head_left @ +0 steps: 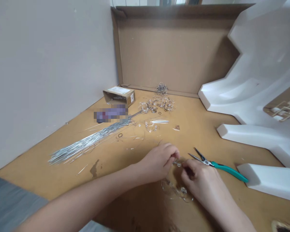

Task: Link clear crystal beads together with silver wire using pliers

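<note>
My left hand (159,161) and my right hand (199,180) meet low on a brown board (125,206), fingers pinched together on a small clear bead with a thin wire (178,164) between them. A strand of clear beads on wire (177,190) trails on the board below my hands. Teal-handled pliers (219,166) lie open-jawed just right of my right hand, untouched.
A bundle of thin silver wires (87,143) lies at the left. A heap of clear beads and small rings (158,103) and a small cardboard box (119,95) sit further back. White foam packing (256,96) fills the right side; a cardboard wall (174,48) stands behind.
</note>
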`<state>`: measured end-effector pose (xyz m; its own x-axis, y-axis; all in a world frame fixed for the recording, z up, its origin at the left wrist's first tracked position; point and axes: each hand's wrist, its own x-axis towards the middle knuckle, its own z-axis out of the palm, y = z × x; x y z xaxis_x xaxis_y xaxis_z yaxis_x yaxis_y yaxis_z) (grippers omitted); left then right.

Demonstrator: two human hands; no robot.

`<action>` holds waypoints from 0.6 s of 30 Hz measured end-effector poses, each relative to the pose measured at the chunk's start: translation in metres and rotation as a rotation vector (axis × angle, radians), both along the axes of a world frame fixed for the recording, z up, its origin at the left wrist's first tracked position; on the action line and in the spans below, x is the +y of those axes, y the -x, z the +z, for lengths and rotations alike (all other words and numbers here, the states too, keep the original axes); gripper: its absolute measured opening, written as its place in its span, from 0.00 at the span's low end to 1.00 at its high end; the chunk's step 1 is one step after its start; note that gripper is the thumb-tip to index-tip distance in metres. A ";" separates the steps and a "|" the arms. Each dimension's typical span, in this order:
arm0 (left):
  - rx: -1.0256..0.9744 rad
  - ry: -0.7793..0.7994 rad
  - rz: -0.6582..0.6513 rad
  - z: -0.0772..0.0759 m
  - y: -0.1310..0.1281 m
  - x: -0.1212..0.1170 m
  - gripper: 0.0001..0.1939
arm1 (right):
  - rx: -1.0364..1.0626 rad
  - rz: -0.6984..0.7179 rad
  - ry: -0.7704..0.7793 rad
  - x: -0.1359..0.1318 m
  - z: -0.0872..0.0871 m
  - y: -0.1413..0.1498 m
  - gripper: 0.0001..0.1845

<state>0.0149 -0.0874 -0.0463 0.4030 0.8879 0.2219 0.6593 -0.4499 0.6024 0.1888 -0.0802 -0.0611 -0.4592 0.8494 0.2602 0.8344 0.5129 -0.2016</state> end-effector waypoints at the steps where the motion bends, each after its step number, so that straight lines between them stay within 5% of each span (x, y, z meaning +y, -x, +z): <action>1: 0.031 -0.015 -0.015 0.000 0.000 0.000 0.09 | -0.020 -0.001 -0.021 -0.001 -0.001 0.000 0.07; 9: 0.346 -0.122 -0.130 0.004 -0.003 -0.005 0.07 | -0.089 -0.071 -0.080 -0.006 -0.001 0.005 0.08; 18: -0.078 0.126 -0.133 0.011 0.007 0.001 0.08 | -0.105 -0.003 -0.069 -0.006 0.004 0.003 0.07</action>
